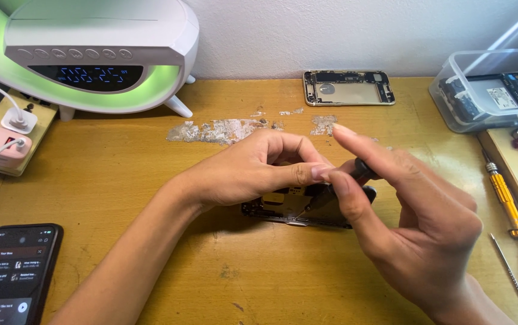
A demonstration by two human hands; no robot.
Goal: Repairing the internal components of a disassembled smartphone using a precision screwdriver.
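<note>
A dark, opened phone body lies flat on the wooden table, mostly hidden under my hands. My left hand rests over its far edge, thumb and fingers pinched together at the tool. My right hand grips a small black screwdriver between thumb and fingers. Its tip points down into the phone body, and my index finger sticks out straight.
A gold phone back shell lies at the far edge. A clear plastic box with phone parts stands at right, near a yellow-handled screwdriver and a thin metal probe. A lit phone lies front left. A white glowing clock lamp and power strip stand back left.
</note>
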